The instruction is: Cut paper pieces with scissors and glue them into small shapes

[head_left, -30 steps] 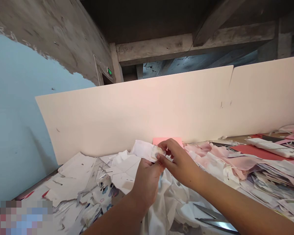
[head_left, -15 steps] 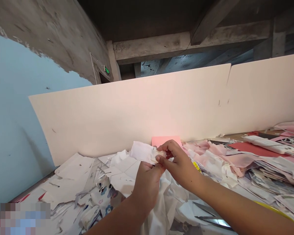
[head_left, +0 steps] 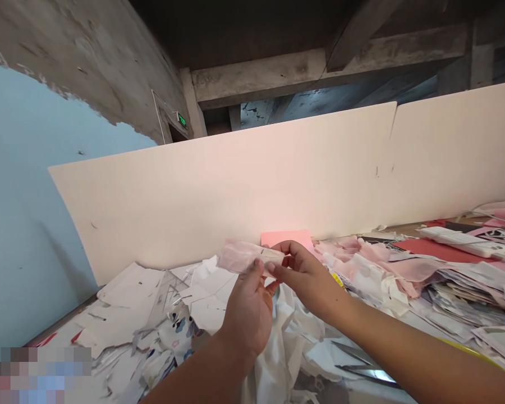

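A long cream board (head_left: 235,185) stands along the far edge of the bench (head_left: 406,228), which is almost buried. White paper cuttings (head_left: 130,303) are heaped on the left, and pink fabric pieces (head_left: 362,264) are stacked over printed sheets on the right. A white cloth (head_left: 294,342) is crumpled in the near middle. A white power strip (head_left: 463,241) lies far right, scissors (head_left: 362,370) lie near right under the forearm, and a pink card (head_left: 287,237) leans at the foot of the board.

Both hands are raised above the cloth, close together, sharing one small pale fabric piece (head_left: 242,255) in front of the board.

The left hand (head_left: 248,314) comes up from below. Its grip is a narrow pinch, with the thumb on the piece's lower edge near the middle. The right hand (head_left: 307,278) pinches the right end between thumb and fingertips, its other fingers curled. The left end of the piece hangs free and looks thin and limp.

With something this flimsy, the hold is probably best kept light and close to the edges, with fingertips rather than whole fingers. A little tension between the two pinches should keep the piece flat and readable. Holding it clear of the heaps would stop loose scraps from clinging to it, and the right forearm should stay lifted off the scissors' blades.
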Demonstrator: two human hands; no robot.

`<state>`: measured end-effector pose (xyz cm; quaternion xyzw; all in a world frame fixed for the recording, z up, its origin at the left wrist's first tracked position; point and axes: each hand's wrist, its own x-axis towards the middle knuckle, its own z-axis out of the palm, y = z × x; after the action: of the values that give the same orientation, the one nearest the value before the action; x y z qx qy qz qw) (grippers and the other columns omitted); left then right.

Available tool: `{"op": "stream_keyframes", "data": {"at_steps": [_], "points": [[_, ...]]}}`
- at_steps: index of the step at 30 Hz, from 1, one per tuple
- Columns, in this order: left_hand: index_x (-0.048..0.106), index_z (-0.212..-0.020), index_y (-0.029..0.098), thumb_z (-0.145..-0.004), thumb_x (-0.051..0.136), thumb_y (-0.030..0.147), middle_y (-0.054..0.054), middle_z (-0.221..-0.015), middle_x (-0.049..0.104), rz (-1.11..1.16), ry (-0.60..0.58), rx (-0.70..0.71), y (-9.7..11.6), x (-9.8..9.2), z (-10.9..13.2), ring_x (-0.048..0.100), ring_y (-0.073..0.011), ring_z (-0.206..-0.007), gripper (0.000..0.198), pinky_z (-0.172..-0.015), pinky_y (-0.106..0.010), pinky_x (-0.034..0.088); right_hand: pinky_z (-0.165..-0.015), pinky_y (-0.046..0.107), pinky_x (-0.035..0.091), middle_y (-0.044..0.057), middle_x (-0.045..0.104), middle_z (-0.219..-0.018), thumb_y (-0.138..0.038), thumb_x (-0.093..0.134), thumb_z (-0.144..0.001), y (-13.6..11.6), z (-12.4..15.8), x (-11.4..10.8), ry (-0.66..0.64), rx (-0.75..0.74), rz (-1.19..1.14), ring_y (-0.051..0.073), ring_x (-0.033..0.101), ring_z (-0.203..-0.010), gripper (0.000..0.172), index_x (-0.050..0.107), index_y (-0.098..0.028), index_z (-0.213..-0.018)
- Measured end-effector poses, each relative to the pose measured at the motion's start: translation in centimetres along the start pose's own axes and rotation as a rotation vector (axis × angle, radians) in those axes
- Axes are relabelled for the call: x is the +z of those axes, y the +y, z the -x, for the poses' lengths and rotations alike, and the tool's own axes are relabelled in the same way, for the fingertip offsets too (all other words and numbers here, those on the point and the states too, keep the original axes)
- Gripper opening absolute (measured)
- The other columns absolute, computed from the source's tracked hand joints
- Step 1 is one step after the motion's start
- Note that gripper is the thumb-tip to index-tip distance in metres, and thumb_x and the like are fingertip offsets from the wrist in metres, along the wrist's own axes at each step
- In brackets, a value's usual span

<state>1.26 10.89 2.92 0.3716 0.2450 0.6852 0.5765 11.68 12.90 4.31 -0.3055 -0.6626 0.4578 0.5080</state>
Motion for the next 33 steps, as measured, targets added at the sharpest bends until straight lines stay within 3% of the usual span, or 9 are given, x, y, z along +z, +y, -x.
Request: {"op": "stream_keyframes", "data": {"at_steps": [8, 12, 16, 18, 21, 24, 33], "points": [[0.059, -0.079, 0.018, -0.066, 0.063, 0.023, -0.001, -0.081, 0.06, -0.065, 0.093, 0.033, 0.8, -0.3, 0.2, 0.055, -0.0111, -0.075, 0.015, -0.063, -0.022, 0.038, -0.053, 0.02, 0.033, -0.006, 0.048, -0.058, -0.025, 0.056, -0.072, 0.0, 0.1, 0.1, -0.084, -0.01, -0.111, 0.008, 0.044, -0.056, 0.012, 0.048, -0.017, -0.069], [0.058, -0.08, 0.017, -0.067, 0.061, 0.021, -0.002, -0.079, 0.059, -0.022, 0.09, 0.074, 0.8, -0.2, -0.2, 0.056, -0.0126, -0.075, 0.014, -0.059, -0.022, 0.04, -0.058, 0.022, 0.036, -0.004, 0.051, -0.06, -0.026, 0.052, -0.077, 0.5, 0.1, 0.1, -0.111, -0.037, -0.15, 0.009, 0.047, -0.06, 0.011, 0.051, -0.017, -0.072], [0.058, -0.079, 0.015, -0.068, 0.06, 0.015, -0.003, -0.082, 0.06, 0.041, 0.088, 0.074, 0.8, 0.0, -0.3, 0.057, -0.014, -0.08, 0.011, -0.066, -0.024, 0.044, -0.064, 0.026, 0.04, -0.002, 0.053, -0.064, -0.028, 0.048, -0.079, 0.9, 0.0, 0.1, -0.164, -0.035, -0.227, 0.011, 0.051, -0.065, 0.013, 0.052, -0.017, -0.075], [0.059, -0.08, 0.015, -0.068, 0.06, 0.014, -0.004, -0.083, 0.061, 0.035, 0.101, 0.062, 0.9, 0.0, -0.3, 0.057, -0.0146, -0.082, 0.013, -0.067, -0.025, 0.044, -0.062, 0.026, 0.041, -0.001, 0.053, -0.066, -0.029, 0.048, -0.079, 0.9, 0.0, 0.1, -0.106, -0.055, -0.146, 0.012, 0.051, -0.064, 0.012, 0.052, -0.018, -0.081], [0.059, -0.081, 0.014, -0.068, 0.06, 0.014, -0.005, -0.083, 0.062, 0.01, 0.099, 0.043, 0.9, -0.3, -0.5, 0.057, -0.0139, -0.081, 0.014, -0.068, -0.025, 0.045, -0.057, 0.024, 0.041, -0.002, 0.051, -0.074, -0.026, 0.051, -0.076, 0.8, 0.2, 0.0, 0.038, -0.186, 0.159, 0.011, 0.048, -0.062, 0.019, 0.051, -0.022, -0.094], [0.06, -0.079, 0.014, -0.067, 0.061, 0.013, -0.003, -0.08, 0.062, 0.019, 0.064, 0.051, 0.9, -0.6, -0.8, 0.057, -0.0122, -0.077, 0.012, -0.068, -0.024, 0.046, -0.055, 0.023, 0.041, -0.002, 0.052, -0.072, -0.022, 0.052, -0.074, 0.9, 0.1, -0.2, 0.045, -0.284, 0.383, 0.01, 0.047, -0.06, 0.015, 0.053, -0.023, -0.089], [0.058, -0.076, 0.014, -0.068, 0.058, 0.011, -0.004, -0.079, 0.062, 0.029, 0.088, -0.021, 1.2, -0.4, -1.0, 0.059, -0.0139, -0.078, 0.008, -0.07, -0.026, 0.047, -0.055, 0.022, 0.042, -0.001, 0.054, -0.072, -0.019, 0.052, -0.074, 1.4, -0.4, -0.6, 0.087, -0.384, 0.51, 0.01, 0.047, -0.058, 0.015, 0.055, -0.023, -0.088]]}}
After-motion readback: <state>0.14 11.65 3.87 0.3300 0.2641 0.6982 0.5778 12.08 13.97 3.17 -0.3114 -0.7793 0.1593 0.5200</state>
